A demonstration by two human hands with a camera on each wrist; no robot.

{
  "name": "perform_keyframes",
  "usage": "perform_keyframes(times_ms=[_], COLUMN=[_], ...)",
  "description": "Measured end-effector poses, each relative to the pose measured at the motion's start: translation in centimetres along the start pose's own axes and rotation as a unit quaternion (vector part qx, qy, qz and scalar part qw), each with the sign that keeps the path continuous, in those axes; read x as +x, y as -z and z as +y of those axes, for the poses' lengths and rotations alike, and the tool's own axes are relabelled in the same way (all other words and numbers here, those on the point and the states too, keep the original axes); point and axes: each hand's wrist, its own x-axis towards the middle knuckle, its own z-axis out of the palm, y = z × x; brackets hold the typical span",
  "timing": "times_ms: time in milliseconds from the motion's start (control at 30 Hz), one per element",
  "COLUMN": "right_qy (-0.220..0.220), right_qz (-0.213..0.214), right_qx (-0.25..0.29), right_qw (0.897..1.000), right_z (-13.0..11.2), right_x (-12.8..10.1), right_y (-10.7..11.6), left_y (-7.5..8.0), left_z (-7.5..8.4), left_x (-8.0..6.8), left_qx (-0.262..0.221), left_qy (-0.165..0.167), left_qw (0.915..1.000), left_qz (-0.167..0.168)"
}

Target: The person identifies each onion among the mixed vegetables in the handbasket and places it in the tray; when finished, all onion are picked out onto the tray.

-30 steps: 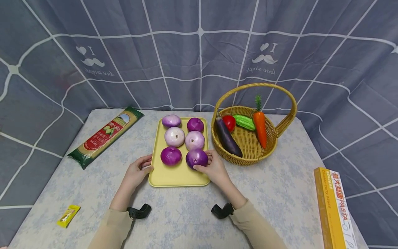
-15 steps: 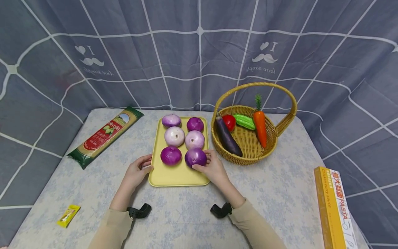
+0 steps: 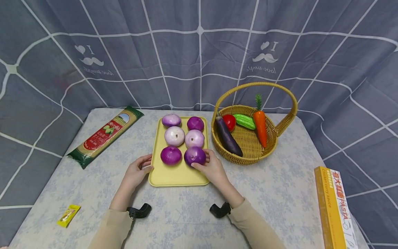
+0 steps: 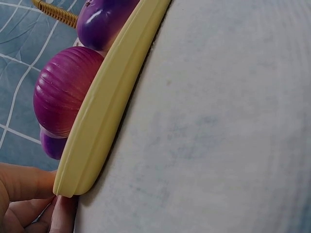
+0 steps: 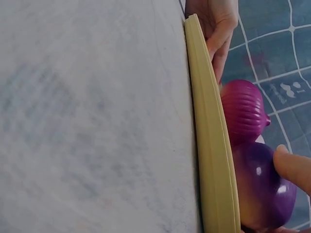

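Note:
On a yellow tray [image 3: 179, 177] lie several purple and pale onions in two columns. My right hand [image 3: 214, 169] grips the dark purple onion [image 3: 194, 156] at the near right, with the thumb on its front and the fingers round its right side. In the right wrist view the thumb [image 5: 295, 167] presses the onion's glossy skin. My left hand [image 3: 136, 173] holds the tray's left edge; in the left wrist view its thumb and fingers lie on either side of the tray corner [image 4: 73, 179]. Left of the held onion sits a ridged magenta onion [image 3: 171, 156].
A wicker basket [image 3: 270, 152] holding an eggplant [image 3: 228, 136], a tomato, a green vegetable and a carrot [image 3: 259, 128] stands right of the tray. A pasta bag [image 3: 105, 136] lies at left, a small yellow packet [image 3: 68, 215] nearer, and a pasta box [image 3: 335, 211] at far right.
The right hand has shifted slightly left and away from me, carrying the dark purple onion closer to the magenta one. The left hand and tray have stayed in place.

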Motion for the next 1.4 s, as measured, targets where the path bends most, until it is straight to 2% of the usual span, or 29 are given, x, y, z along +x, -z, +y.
perform_keyframes(times_ms=[367, 600, 767, 867, 1067, 1300, 1400], right_qy=[0.010, 0.044, 0.047, 0.045, 0.081, 0.120, 0.122], right_qz=[0.006, 0.019, 0.025, 0.022, 0.035, 0.047, 0.047], right_qx=[0.003, -0.050, -0.076, -0.063, -0.035, -0.022, -0.012], right_qw=[1.000, 0.998, 0.996, 0.997, 0.996, 0.991, 0.991], right_z=[0.1, -0.2, -0.8, -1.4, -2.0, -1.4, -1.0], right_x=[-0.5, -1.2, -2.2, -2.8, -3.7, -4.6, -4.9], right_y=[0.1, 0.8, 1.9, 2.7, 3.9, 4.8, 5.1], left_y=[0.1, 0.0, 0.0, 0.0, 0.0, 0.1, 0.1], left_z=[-0.1, 0.0, 0.0, 0.0, 0.0, -0.1, -0.1], left_x=[-0.2, -0.1, -0.1, -0.1, -0.1, -0.1, -0.2], left_qx=[0.000, 0.003, 0.001, -0.001, 0.002, 0.014, 0.021], left_qy=[0.000, 0.005, 0.002, -0.002, -0.002, -0.005, -0.007], left_qw=[1.0000, 1.0000, 1.0000, 1.0000, 1.0000, 0.9999, 0.9997], left_qz=[-0.001, 0.001, -0.004, -0.006, -0.005, -0.006, -0.010])
